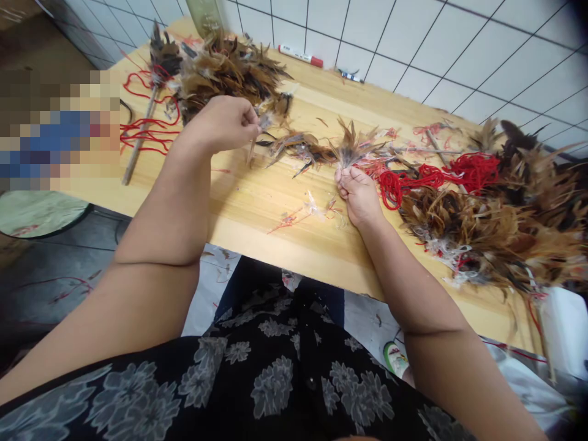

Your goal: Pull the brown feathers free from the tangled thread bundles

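Observation:
My left hand (234,122) is closed in a pinch at the near edge of a big pile of brown feathers (229,73), with a small feather (265,121) at its fingertips. My right hand (357,188) grips the lower end of a small feather bunch (351,147), whose brown and dark tips fan upward. Between the hands lies a strip of loose feathers (298,147) on the wooden table. Just right of my right hand is a tangle of red string (427,177).
A second large heap of feathers (505,226) covers the table's right end. A feather-topped stick (140,135) lies at the left among red strands, near a blurred-out person. A red-capped marker (301,56) rests by the tiled wall. Scraps of string (289,219) lie near the front edge.

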A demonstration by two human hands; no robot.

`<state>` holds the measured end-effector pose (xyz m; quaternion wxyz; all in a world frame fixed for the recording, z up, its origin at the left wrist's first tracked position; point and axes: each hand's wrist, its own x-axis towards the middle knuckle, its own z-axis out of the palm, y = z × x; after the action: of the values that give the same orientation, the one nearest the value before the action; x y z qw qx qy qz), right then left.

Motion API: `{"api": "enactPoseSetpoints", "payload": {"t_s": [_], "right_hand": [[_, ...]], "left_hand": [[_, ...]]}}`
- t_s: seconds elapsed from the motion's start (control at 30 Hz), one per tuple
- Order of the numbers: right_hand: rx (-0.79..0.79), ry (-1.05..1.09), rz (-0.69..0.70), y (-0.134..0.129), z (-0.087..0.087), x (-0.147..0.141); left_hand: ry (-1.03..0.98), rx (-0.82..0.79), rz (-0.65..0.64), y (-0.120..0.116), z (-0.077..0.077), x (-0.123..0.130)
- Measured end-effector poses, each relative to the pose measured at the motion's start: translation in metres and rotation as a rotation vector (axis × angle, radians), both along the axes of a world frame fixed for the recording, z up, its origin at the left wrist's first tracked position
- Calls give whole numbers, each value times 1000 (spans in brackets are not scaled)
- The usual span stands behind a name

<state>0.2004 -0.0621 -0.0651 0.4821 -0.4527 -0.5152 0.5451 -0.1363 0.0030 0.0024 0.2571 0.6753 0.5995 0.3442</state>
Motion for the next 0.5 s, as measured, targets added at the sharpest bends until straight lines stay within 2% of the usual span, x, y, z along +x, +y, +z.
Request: {"api": "enactPoseSetpoints", "payload": {"t_s": [0.07, 0.17, 0.3, 0.5], "right_hand": [[-1, -3, -9, -1, 1, -2], [13, -18, -31, -1, 1, -4], [38, -21, -48, 1, -5, -8], [30, -54, -83, 5, -14, -15]], "left_hand": [[-243, -23, -56, -4, 0, 11], [-537, -168, -214, -14, -4, 39], [-729, -313, -337, -26, -17, 77], [-883, -368, -365, -38, -35, 108]]}}
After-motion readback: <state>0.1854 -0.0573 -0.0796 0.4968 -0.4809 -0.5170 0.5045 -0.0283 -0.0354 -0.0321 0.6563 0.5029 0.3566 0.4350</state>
